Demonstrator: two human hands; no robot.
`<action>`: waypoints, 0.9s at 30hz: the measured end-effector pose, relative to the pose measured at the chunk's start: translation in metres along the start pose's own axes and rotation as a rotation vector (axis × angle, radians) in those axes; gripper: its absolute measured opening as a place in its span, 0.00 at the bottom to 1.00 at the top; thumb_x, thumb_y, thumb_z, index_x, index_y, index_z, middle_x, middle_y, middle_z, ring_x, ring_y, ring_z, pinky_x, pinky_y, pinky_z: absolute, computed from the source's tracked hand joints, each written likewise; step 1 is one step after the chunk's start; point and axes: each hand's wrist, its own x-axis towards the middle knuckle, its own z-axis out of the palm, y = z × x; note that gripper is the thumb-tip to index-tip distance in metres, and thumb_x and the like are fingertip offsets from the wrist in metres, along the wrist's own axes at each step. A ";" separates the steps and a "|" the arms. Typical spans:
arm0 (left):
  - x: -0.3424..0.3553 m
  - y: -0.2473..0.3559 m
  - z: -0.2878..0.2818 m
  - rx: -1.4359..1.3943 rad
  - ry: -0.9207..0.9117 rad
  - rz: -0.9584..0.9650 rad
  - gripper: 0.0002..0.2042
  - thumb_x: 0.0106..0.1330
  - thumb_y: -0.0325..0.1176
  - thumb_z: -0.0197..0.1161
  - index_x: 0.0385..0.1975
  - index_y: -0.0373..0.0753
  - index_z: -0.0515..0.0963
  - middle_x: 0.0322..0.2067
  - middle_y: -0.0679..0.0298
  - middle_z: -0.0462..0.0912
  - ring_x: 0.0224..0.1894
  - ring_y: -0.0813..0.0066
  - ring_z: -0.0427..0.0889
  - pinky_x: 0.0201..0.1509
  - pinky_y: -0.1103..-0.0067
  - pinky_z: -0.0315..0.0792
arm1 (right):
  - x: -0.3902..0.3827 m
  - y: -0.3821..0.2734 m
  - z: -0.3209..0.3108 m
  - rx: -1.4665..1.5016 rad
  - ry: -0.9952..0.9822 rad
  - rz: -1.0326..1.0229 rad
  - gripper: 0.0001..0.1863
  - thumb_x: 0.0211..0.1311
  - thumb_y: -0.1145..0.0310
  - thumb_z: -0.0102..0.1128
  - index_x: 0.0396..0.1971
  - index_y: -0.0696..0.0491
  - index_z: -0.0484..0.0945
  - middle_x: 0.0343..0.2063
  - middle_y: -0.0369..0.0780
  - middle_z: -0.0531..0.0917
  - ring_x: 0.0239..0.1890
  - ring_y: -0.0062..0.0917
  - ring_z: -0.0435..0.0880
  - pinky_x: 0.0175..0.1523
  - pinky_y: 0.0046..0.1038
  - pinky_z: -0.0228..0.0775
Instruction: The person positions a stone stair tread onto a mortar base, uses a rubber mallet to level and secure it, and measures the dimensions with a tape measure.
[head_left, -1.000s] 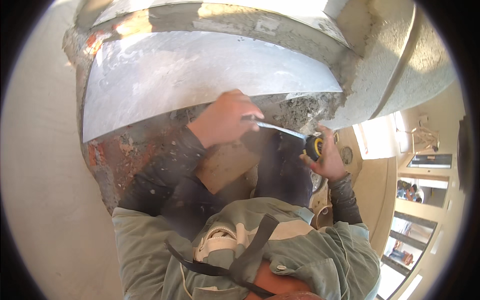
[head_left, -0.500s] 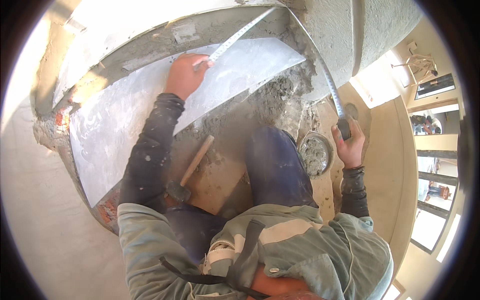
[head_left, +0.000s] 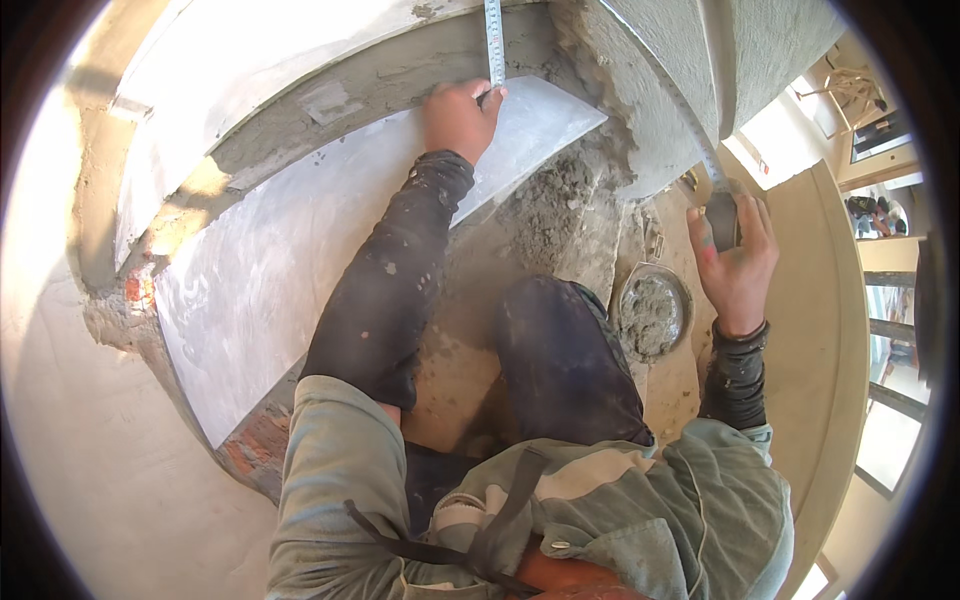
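Observation:
My left hand [head_left: 462,122] pinches the end of a white tape measure blade [head_left: 494,45] at the far edge of a pale grey slab [head_left: 270,235]. From there the blade runs up out of the picture. It comes back down at the right as a long strip to the dark tape measure case [head_left: 721,218]. My right hand [head_left: 740,268] grips that case, thumb on one side and fingers on the other. The slab is wide and tapers to a point at the right, below a strip of wet grey mortar [head_left: 390,70].
Rough mortar [head_left: 560,205] lies along the slab's near edge. By my right forearm a round pan [head_left: 655,312] holds wet mortar. A rounded grey wall [head_left: 670,90] rises at the far right. Broken brick [head_left: 262,440] shows under the slab's left end.
My left hand has moved right and away along the slab with the blade end. My right hand has shifted right and slightly away with the case. The hammer seen earlier is now hidden.

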 end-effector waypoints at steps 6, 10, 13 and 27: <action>0.008 0.014 0.010 0.105 -0.035 -0.010 0.18 0.61 0.50 0.74 0.36 0.40 0.91 0.31 0.49 0.88 0.34 0.53 0.85 0.42 0.66 0.78 | -0.003 0.007 0.007 0.024 0.007 0.018 0.20 0.57 0.68 0.74 0.46 0.62 0.79 0.34 0.46 0.80 0.34 0.38 0.81 0.41 0.34 0.74; 0.009 0.008 0.009 0.111 -0.007 0.030 0.17 0.62 0.50 0.73 0.35 0.40 0.91 0.30 0.53 0.89 0.34 0.54 0.85 0.44 0.65 0.77 | -0.003 0.007 0.014 0.055 0.027 -0.013 0.25 0.57 0.66 0.74 0.51 0.62 0.79 0.34 0.48 0.79 0.33 0.41 0.80 0.40 0.36 0.74; 0.008 0.008 0.009 0.128 -0.008 0.034 0.17 0.62 0.49 0.73 0.34 0.39 0.91 0.30 0.55 0.90 0.34 0.55 0.85 0.45 0.64 0.77 | -0.003 0.007 0.018 0.051 0.022 -0.004 0.25 0.57 0.65 0.74 0.51 0.62 0.79 0.35 0.48 0.80 0.34 0.42 0.80 0.40 0.36 0.74; 0.010 0.011 0.012 0.119 0.003 0.041 0.16 0.61 0.48 0.75 0.35 0.39 0.90 0.32 0.53 0.90 0.33 0.56 0.88 0.40 0.67 0.80 | -0.005 0.011 0.029 0.007 0.041 0.002 0.25 0.56 0.65 0.74 0.51 0.63 0.79 0.33 0.48 0.80 0.34 0.43 0.81 0.41 0.37 0.75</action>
